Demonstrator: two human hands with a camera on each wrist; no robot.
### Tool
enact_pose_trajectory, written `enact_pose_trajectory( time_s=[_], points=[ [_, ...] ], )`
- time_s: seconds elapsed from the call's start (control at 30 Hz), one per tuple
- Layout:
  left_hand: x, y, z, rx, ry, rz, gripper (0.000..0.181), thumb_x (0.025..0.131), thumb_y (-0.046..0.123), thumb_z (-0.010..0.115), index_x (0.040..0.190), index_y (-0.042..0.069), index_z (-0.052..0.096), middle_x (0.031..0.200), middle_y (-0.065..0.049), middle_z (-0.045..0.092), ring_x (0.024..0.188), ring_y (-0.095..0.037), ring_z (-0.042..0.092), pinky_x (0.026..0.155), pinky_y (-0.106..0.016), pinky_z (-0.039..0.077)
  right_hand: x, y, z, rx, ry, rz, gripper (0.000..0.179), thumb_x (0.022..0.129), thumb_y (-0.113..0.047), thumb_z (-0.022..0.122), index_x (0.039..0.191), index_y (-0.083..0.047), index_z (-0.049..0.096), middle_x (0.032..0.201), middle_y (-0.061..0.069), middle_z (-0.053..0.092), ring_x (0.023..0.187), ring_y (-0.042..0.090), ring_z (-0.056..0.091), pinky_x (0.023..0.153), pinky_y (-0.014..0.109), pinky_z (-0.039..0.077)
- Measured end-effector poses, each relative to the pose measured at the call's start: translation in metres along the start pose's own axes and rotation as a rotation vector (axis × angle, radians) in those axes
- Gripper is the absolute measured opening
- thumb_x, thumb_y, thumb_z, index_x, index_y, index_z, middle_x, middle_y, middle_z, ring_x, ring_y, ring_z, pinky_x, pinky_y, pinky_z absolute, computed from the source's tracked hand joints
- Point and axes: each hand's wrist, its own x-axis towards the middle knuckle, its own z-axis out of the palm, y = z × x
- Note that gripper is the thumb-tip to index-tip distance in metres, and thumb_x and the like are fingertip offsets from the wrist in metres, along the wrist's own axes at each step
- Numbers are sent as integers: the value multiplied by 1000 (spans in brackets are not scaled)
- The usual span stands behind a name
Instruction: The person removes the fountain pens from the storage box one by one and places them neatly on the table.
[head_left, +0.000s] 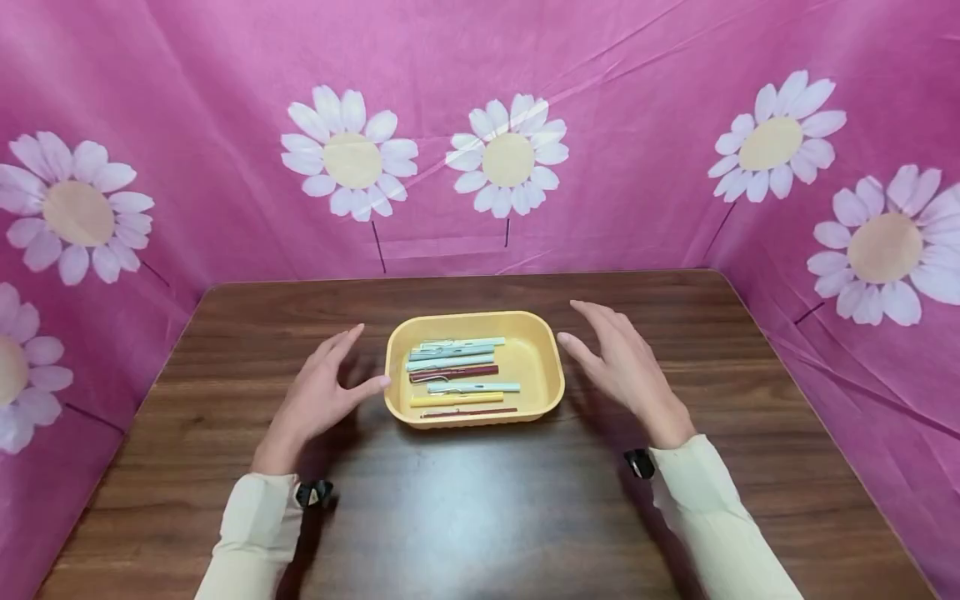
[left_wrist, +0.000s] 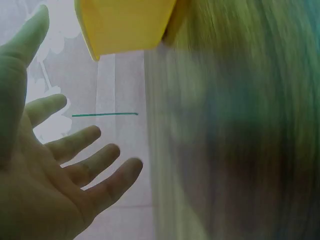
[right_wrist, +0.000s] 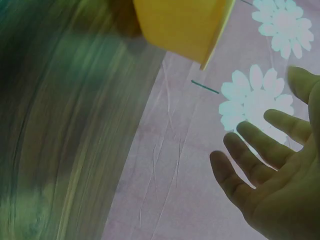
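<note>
Yellow tray: it stands on the brown wood-grain table (head_left: 480, 517), between the two hands and nearer the table's far edge; its bare floor (head_left: 530, 371) shows at the right side.
Pens in the tray: they lie roughly side by side, lengthwise across the left and middle part, clips toward the left.
Pale pens: a close cluster sits toward the far wall, the topmost overlapping so that their count is hard to tell; a separate pale pen (head_left: 480, 387) lies nearer the front.
Dark red pen: the thicker one (head_left: 465, 372) lies just below the pale cluster.
Yellow pen: it (head_left: 457, 400) lies in front of the separate pale one.
Slim dark red pen: it (head_left: 472, 412) lies closest to the near wall.
Left hand: it (head_left: 315, 396) is beside the tray's left end, fingers spread, thumb pointing at the rim; whether the thumb touches is unclear, though the left wrist view seems to show a gap.
Right hand: it (head_left: 626, 367) is beside the right end, fingers extended and slightly bent, thumb near the rim.
Between the hands: they are well apart, palms facing inward.
Wrists: cream sleeves (head_left: 258, 517) and small black devices (head_left: 640, 463).
Backdrop: pink cloth (head_left: 442, 50) printed with white daisies (head_left: 352, 160).
</note>
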Motion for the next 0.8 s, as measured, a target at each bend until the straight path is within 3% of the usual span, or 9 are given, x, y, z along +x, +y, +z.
enact_pose_trajectory(
  time_s=[0.23, 0.47, 0.8],
  points=[
    [2, -4, 1, -234, -27, -48, 89, 89, 42, 78, 160, 14, 32, 152, -28, 41, 136, -44, 44, 106, -60, 46, 9, -8, 1, 67, -24, -20, 53, 99, -26, 67, 144, -3, 53, 134, 20, 59, 124, 39, 53, 104, 57, 44],
    [7, -2, 5, -412, -36, -105, 75, 91, 30, 77, 155, 10, 41, 146, -27, 48, 131, -44, 50, 110, -58, 43, 22, -18, 11, 152, -32, -57, 45, 94, -18, 72, 134, -1, 60, 116, 18, 65, 102, 35, 65, 85, 48, 58],
    [11, 4, 12, -828, -128, -242, 75, 91, 1, 70, 156, 4, 33, 148, -29, 37, 133, -42, 43, 93, -41, 59, 28, -28, 29, 252, -86, -47, 35, 90, -14, 77, 121, 1, 66, 108, 17, 67, 93, 32, 65, 79, 48, 59]
  ],
)
